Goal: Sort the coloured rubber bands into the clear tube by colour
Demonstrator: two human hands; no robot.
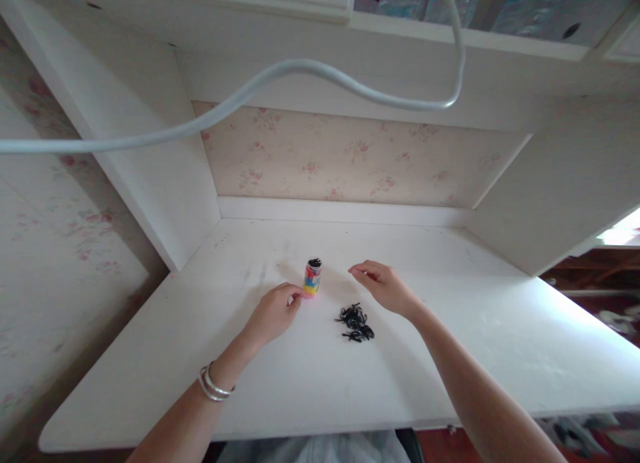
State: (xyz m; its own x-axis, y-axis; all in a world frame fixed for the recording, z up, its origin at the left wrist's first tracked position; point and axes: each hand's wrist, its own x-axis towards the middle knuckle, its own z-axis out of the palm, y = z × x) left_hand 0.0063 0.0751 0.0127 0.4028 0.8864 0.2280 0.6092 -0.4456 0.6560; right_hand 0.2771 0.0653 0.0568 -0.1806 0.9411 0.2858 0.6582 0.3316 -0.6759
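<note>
A small jar (312, 280) with a pink, blue and yellow wrap stands upright on the white table, its mouth filled with black stringy pieces. My left hand (273, 313) has its fingers curled in at the jar's lower left side, the fingertips against it. Right of the jar, my right hand (381, 284) hangs above the table with thumb and fingers pinched together; whatever may be between the tips is too small to make out. Below and between the hands lies a loose pile of small black elastic bands (356, 323), looking like hair ties.
A pale cable (300, 66) crosses the upper view in front of a white cabinet (280, 26). White side panels (145, 156) and a flowered back wall (320, 156) enclose the table (240, 256). The table's front edge runs close to my body.
</note>
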